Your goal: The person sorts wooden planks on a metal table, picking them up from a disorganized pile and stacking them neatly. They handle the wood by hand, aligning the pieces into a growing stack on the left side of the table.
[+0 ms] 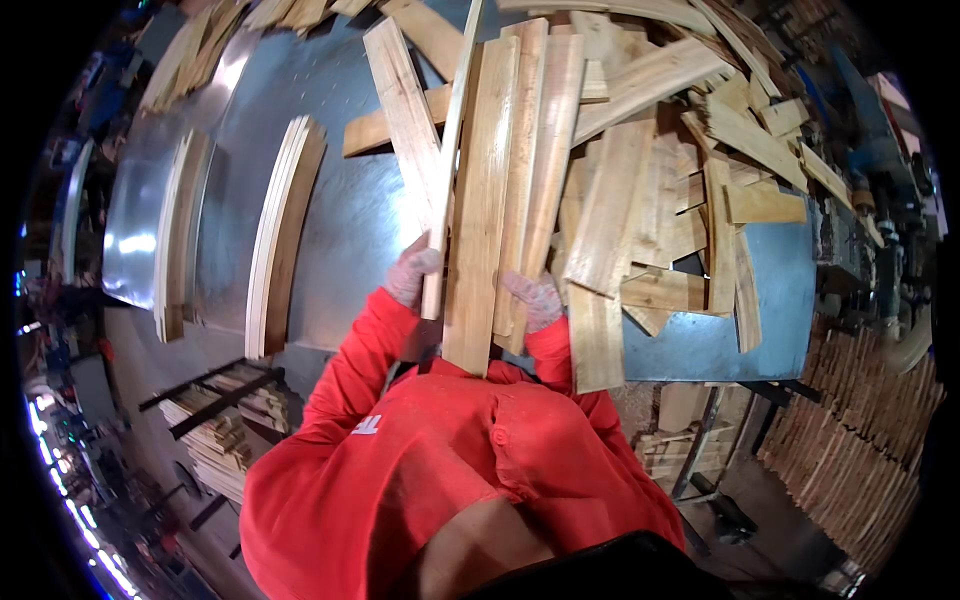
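Wooden slats form 2 stacks (285,240) on the metal table (355,215), spaced apart, likely to stay distinct. Pale, partly hidden lettering marks the red top (340,460). The left hand (410,272) grips 1 narrow strip (456,130), seen edge-on, beside central boards (480,190); the right hand (536,300) clasps their right edge, seemingly steadying them. Loose pieces (755,140) heap rightward.

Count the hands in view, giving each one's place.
2: the left hand on a narrow board, the right hand at the near end of wider boards. No others show.
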The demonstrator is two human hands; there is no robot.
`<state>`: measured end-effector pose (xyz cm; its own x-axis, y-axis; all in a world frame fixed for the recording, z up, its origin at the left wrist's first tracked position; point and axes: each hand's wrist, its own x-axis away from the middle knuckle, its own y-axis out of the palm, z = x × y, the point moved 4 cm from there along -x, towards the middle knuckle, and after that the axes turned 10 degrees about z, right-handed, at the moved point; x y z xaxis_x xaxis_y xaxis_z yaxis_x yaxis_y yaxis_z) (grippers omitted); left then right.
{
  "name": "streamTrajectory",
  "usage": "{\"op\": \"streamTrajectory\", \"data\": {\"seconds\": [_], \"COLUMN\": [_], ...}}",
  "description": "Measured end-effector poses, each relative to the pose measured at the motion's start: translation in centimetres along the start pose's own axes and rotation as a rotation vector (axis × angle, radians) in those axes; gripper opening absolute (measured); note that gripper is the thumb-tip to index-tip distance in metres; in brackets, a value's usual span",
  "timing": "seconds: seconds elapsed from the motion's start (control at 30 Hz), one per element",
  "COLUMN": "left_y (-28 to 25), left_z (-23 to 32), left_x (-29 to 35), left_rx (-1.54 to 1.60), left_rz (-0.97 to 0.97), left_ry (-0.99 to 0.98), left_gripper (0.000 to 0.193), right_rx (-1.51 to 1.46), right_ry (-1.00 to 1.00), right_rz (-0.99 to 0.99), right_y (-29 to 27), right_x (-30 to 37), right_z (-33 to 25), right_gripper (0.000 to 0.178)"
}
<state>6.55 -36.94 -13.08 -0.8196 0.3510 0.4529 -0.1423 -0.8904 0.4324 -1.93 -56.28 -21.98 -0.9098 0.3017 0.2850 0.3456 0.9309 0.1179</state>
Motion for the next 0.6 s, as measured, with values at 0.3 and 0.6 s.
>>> {"op": "streamTrajectory", "data": {"seconds": [0.3, 0.6], "left_y": [-16.2, -22.6], "left_z": [8.9, 12.2], "left_x": [6.9, 9.2], "left_rx": [-0.386, -0.686], "left_rz": [0.175, 0.342], "left_ry": [0.135, 0.281], "left_gripper": [0.078, 0.056], "right_rx": [0.493, 0.323], "right_ry": [0.018, -0.165], "right_rz": [0.453, -0.111], "right_y": [3.6, 20.3], "right_x": [6.0, 5.3], "right_z": [-11.4, -18.8], "right_gripper": [0.048, 0.054]}}
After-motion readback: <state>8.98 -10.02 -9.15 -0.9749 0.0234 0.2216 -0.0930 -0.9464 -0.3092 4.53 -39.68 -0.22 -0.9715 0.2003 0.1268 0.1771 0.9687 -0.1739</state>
